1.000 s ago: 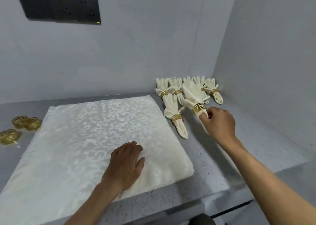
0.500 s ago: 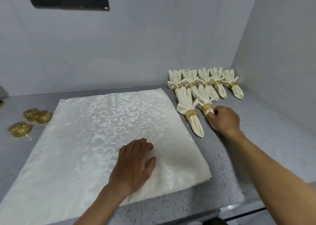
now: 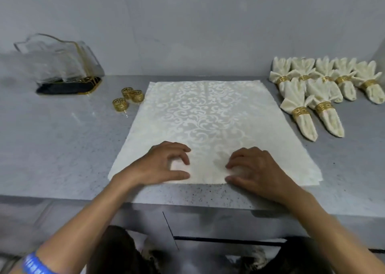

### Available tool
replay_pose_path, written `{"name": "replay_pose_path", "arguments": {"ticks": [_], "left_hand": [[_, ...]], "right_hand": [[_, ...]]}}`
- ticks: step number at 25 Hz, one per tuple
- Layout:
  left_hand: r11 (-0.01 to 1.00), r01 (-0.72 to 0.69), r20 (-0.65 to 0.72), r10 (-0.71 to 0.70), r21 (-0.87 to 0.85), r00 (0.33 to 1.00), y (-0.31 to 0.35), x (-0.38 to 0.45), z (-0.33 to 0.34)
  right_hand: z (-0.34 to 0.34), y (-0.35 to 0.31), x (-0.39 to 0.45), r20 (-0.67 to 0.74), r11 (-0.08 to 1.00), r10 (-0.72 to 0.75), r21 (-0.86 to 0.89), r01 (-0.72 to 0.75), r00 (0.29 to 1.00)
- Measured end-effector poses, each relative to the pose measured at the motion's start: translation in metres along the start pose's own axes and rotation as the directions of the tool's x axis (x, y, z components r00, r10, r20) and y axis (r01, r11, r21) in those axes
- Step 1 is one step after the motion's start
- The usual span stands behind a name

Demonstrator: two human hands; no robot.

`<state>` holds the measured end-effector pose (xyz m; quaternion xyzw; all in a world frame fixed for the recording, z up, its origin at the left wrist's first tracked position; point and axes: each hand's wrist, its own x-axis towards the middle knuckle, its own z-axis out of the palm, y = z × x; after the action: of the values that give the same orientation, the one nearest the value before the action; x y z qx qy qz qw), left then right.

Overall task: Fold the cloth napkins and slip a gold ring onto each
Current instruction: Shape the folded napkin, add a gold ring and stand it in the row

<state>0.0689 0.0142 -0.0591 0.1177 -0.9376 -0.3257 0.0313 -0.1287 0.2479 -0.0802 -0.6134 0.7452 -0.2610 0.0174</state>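
- Left hand (image 3: 161,165) and right hand (image 3: 255,168): fingers curled, fingertips pressing the flat napkin (image 3: 208,117) near its 6 o'clock edge; whether they pinch it, cannot tell.
- Flat napkin: spread at the counter (image 3: 62,148) centre.
- Loose gold rings (image 3: 129,98): 10 o'clock.
- Ringed napkins (image 3: 325,90): 2 o'clock.

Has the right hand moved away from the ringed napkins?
Yes. The right hand left the ringed napkins and now rests on the flat napkin's near edge.

Both hands low, side by side: left (image 3: 160,165), right (image 3: 255,169), fingers curled.
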Motion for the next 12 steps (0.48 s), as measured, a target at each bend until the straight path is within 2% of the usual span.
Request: {"name": "replay_pose_path", "arguments": {"ticks": [4, 7, 8, 10, 11, 12], "left_hand": [[0.984, 0.018, -0.091, -0.034, -0.178, 0.995, -0.013, -0.004, 0.004], [0.954, 0.079, -0.090, -0.109, -0.290, 0.990, -0.005, 0.006, -0.004], [0.964, 0.090, -0.133, -0.127, -0.251, 0.983, -0.002, 0.007, -0.005], [0.990, 0.094, -0.229, -0.115, -0.101, 0.967, 0.004, 0.007, -0.006], [0.995, 0.079, -0.226, -0.090, -0.058, 0.970, 0.011, 0.005, -0.005], [0.998, 0.069, -0.189, -0.067, 0.004, 0.980, 0.019, 0.002, -0.006]], "right_hand": [[0.002, 0.015, 0.006, -0.008, 0.993, 0.046, 0.105, -0.045, 0.999], [-0.009, 0.008, 0.010, 0.043, 0.983, 0.066, 0.171, -0.072, 0.997], [-0.012, 0.008, 0.010, 0.085, 0.990, 0.080, 0.106, -0.089, 0.993], [-0.011, 0.007, 0.008, 0.124, 0.981, 0.136, -0.153, -0.117, 0.983], [-0.012, 0.006, 0.006, 0.083, 0.966, 0.175, -0.205, -0.155, 0.981], [-0.016, 0.004, 0.007, 0.018, 0.962, 0.211, -0.179, -0.205, 0.977]]}}
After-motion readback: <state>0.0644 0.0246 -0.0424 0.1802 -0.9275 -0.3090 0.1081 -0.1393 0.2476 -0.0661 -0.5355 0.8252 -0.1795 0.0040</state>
